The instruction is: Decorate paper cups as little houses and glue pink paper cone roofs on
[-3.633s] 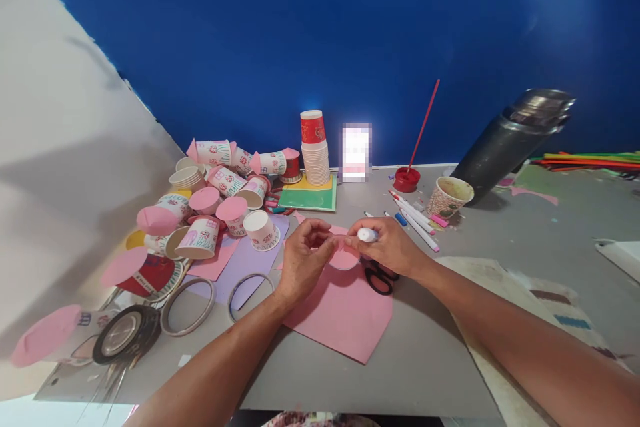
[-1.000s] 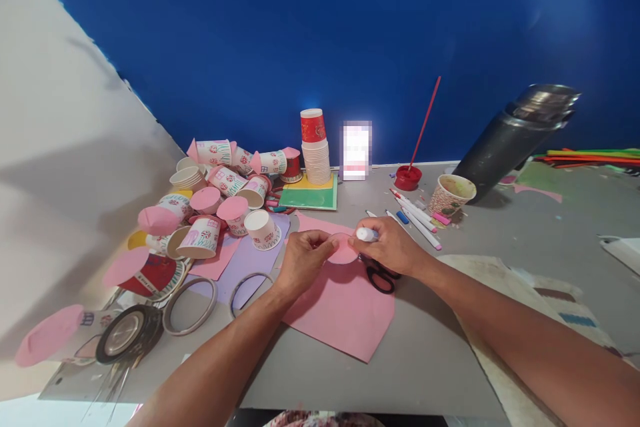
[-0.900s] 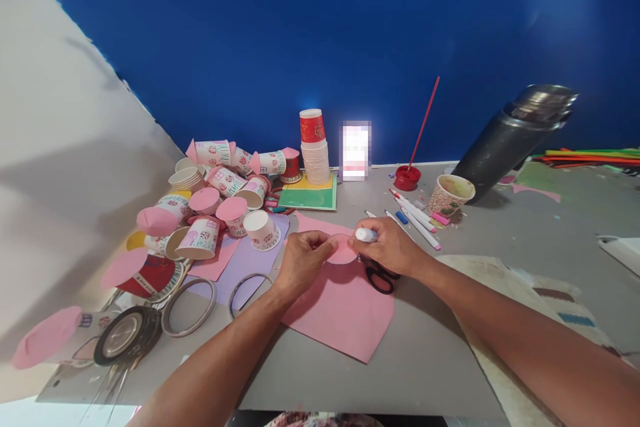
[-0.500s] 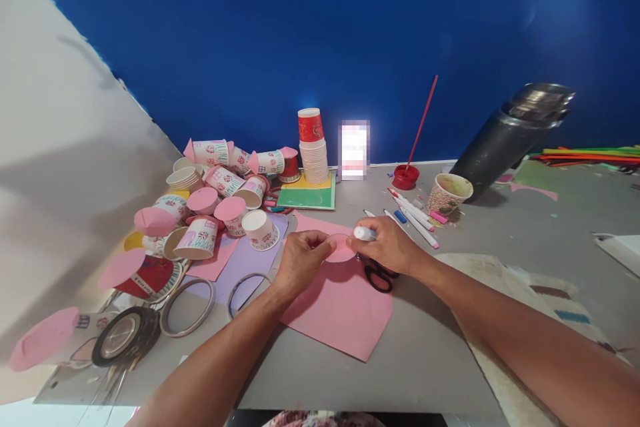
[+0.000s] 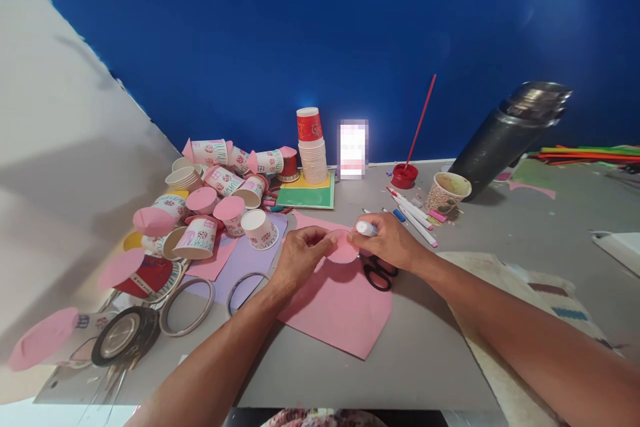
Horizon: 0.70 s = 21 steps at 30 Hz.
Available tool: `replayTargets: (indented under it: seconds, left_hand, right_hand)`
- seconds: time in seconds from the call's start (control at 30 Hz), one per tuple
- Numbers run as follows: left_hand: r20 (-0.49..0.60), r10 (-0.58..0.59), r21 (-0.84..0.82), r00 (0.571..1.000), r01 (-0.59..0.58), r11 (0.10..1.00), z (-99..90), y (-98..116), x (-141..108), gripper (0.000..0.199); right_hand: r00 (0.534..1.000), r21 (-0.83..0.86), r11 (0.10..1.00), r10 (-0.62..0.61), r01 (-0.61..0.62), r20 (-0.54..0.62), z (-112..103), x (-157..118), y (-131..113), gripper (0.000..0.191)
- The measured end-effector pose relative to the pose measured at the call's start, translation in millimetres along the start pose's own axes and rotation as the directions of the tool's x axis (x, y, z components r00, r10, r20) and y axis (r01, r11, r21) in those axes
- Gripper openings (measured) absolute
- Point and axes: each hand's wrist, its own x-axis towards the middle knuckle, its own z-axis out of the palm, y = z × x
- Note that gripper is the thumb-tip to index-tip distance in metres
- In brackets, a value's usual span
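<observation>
Between my two hands is a round pink paper disc (image 5: pixel 343 248), held above a larger pink sheet (image 5: pixel 340 313). My left hand (image 5: pixel 304 257) pinches the disc's left edge between thumb and fingers. At the opposite edge, my right hand (image 5: pixel 387 240) grips the disc with its thumb and fingertips. That same hand also holds a white bottle or tube (image 5: pixel 367 228), whose rounded white end sticks out; its exact kind is hard to make out. Black-handled scissors (image 5: pixel 379 272) lie on the sheet just under my right hand, their blades partly hidden.
Decorated paper cups (image 5: pixel 197 238) with pink paper tops crowd the left side. Tape rings (image 5: pixel 187 307) lie near them. Behind stands a cup stack (image 5: pixel 314 160). Felt-tip pens (image 5: pixel 417 223), a stained paper cup (image 5: pixel 449 193), a dark flask (image 5: pixel 493 147) and a cloth (image 5: pixel 480 293) are rightward.
Both hands stay on the disc, which is tilted slightly more toward me and shows more of its face. Otherwise the view has only shifted slightly.
</observation>
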Motion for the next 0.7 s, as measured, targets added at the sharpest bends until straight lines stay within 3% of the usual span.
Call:
replayTargets:
  seconds: [0.27,0.47,0.7]
  left_hand:
    - [-0.072,0.017,0.051,0.997,-0.013,0.999,0.0,-2.3,2.0,0.025]
    - [0.007,0.104,0.099,0.995,-0.104,0.99,2.9,0.3,-1.0,0.028]
    - [0.005,0.069,0.104,0.998,-0.069,0.992,4.3,6.1,-2.6,0.018]
  right_hand:
    - [0.999,0.009,0.999,-0.038,0.038,-0.005,-0.8,0.4,-0.7,0.029]
    - [0.994,0.029,0.994,-0.102,0.102,0.028,2.2,-0.6,2.0,0.023]
    - [0.994,-0.006,0.995,-0.103,0.103,-0.034,4.6,-0.7,4.9,0.02]
